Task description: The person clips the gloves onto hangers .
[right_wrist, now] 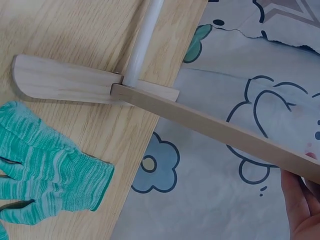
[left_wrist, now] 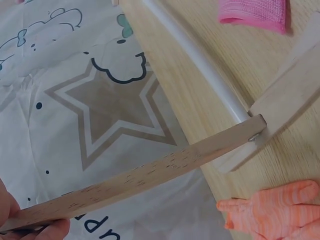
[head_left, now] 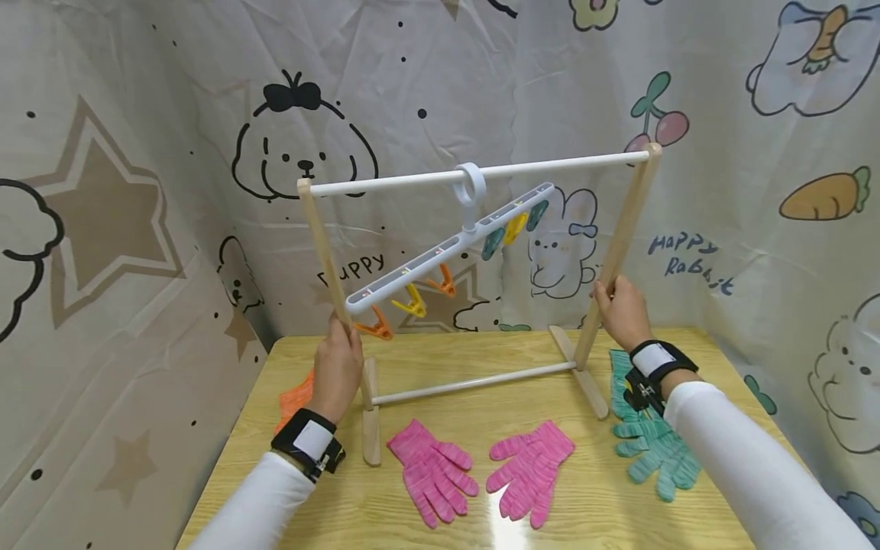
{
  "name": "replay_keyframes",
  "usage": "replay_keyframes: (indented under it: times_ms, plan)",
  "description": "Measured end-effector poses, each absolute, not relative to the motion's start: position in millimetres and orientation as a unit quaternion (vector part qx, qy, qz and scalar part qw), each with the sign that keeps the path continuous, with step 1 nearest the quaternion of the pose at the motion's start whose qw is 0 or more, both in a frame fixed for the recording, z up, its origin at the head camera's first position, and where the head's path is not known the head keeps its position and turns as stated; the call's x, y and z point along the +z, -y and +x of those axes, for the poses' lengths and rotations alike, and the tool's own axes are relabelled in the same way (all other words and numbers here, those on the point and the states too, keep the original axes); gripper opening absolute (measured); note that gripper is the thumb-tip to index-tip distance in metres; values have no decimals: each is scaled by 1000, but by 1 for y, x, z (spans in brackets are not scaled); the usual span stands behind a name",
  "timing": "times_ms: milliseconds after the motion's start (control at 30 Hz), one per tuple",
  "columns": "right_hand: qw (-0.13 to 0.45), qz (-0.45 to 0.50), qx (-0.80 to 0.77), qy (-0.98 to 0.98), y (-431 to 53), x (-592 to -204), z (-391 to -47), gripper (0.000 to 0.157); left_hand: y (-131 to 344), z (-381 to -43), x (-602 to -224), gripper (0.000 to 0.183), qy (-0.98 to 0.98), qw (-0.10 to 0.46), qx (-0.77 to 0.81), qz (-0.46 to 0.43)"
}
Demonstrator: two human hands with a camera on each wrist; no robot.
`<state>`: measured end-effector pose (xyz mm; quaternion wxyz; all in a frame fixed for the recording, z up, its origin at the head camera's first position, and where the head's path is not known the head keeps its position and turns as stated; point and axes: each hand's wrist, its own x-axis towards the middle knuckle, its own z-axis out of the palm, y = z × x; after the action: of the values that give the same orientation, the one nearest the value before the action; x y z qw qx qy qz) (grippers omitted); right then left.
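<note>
A wooden rack with a white top bar (head_left: 571, 164) and a white lower bar (head_left: 474, 383) stands on the table. My left hand (head_left: 337, 370) grips its left post (head_left: 319, 237), and my right hand (head_left: 624, 313) grips the right post (head_left: 627, 214). From the top bar a white clip hanger (head_left: 412, 270) hangs by its ring hook, slanting up to the right. Orange, yellow and teal clips dangle from it with nothing in them. Both wrist views show the posts running down to flat wooden feet (left_wrist: 295, 95) (right_wrist: 65, 80) on the table.
Two pink gloves (head_left: 436, 473) (head_left: 531, 473) lie in front of the rack on the wooden table (head_left: 309, 496). A green glove (head_left: 660, 451) is at the right, partly behind my right wrist. An orange glove (head_left: 294, 397) shows at the left. Printed cloth (head_left: 426, 76) surrounds the table.
</note>
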<state>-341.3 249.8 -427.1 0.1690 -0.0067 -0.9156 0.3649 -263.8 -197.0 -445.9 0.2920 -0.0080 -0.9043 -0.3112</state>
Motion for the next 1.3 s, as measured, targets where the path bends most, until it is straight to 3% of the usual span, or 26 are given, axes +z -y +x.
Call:
replay_keyframes:
  times_ms: [1300]
  plan:
    - [207, -30, 348, 914, -241, -431, -337, 34, 201, -271, -450, 28, 912, 281, -298, 12]
